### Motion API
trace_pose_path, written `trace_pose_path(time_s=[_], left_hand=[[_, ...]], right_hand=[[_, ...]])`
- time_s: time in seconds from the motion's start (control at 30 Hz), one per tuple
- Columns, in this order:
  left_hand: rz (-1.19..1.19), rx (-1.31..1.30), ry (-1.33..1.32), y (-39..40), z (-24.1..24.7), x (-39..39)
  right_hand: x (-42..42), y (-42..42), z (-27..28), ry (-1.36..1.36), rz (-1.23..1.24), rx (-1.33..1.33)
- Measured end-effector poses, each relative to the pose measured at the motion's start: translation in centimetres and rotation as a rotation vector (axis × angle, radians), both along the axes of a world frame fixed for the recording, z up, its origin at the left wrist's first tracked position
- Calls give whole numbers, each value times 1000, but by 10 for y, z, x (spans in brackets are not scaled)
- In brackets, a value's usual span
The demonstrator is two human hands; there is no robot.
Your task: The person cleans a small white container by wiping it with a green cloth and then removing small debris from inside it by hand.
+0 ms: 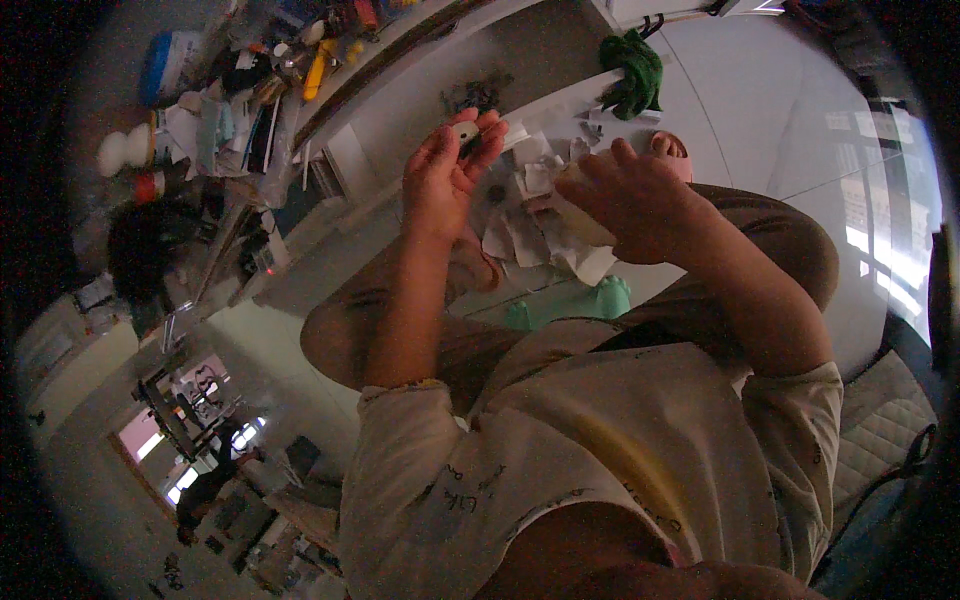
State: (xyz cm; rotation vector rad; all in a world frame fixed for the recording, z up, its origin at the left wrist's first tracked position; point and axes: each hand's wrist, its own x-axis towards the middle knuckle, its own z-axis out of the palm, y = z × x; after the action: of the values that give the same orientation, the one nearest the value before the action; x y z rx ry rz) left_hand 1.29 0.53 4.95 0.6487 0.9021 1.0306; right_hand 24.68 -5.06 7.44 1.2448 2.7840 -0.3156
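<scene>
My left hand [454, 169] is raised, palm partly turned up, with a small pale piece [466, 133] that has a dark hole held between its fingers. To the right, my right hand [630, 196] hangs palm down over a pale sheet or block [583, 214]. Blur and the hand itself hide whether its fingers grip that pale thing. Between my crossed legs lie several crumpled papers [517, 238] and a white strip [516, 136]. Something mint green [611, 298] rests close to my lap.
A dark green cloth [634, 75] hangs over a pale edge ahead. On the left, a cluttered shelf [375, 56] holds a yellow tool [318, 71] and stacked papers [217, 135]. My bare foot [670, 154] is near my right hand. A quilted pad [885, 420] lies at right.
</scene>
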Motion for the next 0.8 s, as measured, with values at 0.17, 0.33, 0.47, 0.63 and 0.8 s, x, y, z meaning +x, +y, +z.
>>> trace_pose_path(time_s=[0.17,0.33,0.47,0.63,0.8], left_hand=[[16,-56,-151,3,-5,0],[26,-95,-164,2,-7,0],[55,-68,-95,-1,-5,0],[45,3,49,-3,2,0],[71,100,139,-4,8,4]], right_hand=[[1,2,-3,-16,30,9],[-2,7,10,-76,48,-81],[-1,9,9,-27,75,-87],[0,8,6,-4,73,-120],[3,4,-9,21,61,-39]])
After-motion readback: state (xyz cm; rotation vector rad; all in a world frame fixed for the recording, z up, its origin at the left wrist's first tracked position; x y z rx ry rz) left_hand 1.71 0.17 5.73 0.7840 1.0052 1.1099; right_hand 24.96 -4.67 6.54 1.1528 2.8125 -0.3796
